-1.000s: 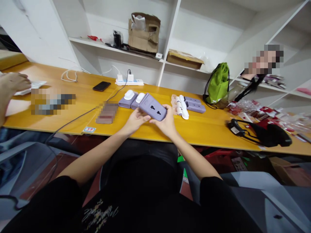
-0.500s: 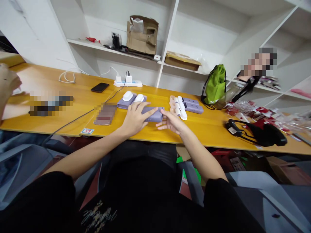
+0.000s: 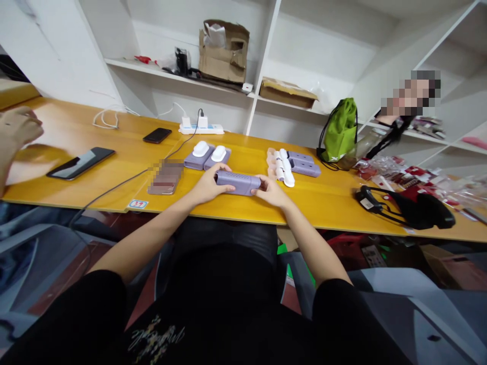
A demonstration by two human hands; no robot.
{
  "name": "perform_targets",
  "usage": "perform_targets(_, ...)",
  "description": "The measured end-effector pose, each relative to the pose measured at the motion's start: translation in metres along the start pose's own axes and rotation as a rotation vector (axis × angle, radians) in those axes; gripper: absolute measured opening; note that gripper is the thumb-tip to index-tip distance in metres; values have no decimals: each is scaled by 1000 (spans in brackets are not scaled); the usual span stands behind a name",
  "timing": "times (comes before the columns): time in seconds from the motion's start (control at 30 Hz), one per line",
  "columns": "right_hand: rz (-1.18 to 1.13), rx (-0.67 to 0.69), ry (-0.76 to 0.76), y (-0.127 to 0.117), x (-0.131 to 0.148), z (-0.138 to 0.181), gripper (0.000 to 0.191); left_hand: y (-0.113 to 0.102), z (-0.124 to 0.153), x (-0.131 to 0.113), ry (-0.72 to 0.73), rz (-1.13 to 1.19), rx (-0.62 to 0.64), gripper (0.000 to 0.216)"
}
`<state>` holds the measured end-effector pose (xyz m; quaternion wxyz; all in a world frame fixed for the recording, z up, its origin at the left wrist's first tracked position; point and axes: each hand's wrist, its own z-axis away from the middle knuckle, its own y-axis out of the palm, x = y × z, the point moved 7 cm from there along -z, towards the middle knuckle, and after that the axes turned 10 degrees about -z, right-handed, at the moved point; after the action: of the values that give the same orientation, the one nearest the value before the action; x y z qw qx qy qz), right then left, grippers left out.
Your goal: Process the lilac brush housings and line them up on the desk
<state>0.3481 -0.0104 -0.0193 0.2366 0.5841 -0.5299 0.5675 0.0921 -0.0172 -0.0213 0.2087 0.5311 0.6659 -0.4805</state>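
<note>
A purple socket adapter (image 3: pixel 238 182) stands on its long edge on the yellow table (image 3: pixel 335 203), side face toward me. My left hand (image 3: pixel 208 184) grips its left end with the fingers curled over the top. My right hand (image 3: pixel 271 189) pinches its right end. Just behind lie two more purple adapters with white plugs (image 3: pixel 207 155). To the right lie white plugs (image 3: pixel 283 166) and two further purple adapters (image 3: pixel 302 165).
A phone (image 3: pixel 80 162) and another person's hand (image 3: pixel 17 133) are at the left. A black phone (image 3: pixel 157 135) and a white power strip (image 3: pixel 201 128) lie at the back. A green bag (image 3: pixel 341 129) and a black strap device (image 3: pixel 411 209) sit at the right. Shelves hold cardboard boxes (image 3: pixel 223 46).
The adapter was held up with its socket face toward me, then lowered to the table. It is now turned onto its edge, with both hands gripping its ends.
</note>
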Motion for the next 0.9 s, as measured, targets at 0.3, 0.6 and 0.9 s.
perform_targets(0.3, 310, 93, -71, 7, 1, 1, 38, 0, 8, 14, -93, 63, 27, 68)
perform_targets(0.6, 495, 173, -111, 6, 9, 1, 42, -1, 8, 7, -86, -1, 95, 62)
perform_targets(0.9, 605, 287, -78, 6, 26, -8, 36, -2, 9, 10, -67, 1, 101, 64)
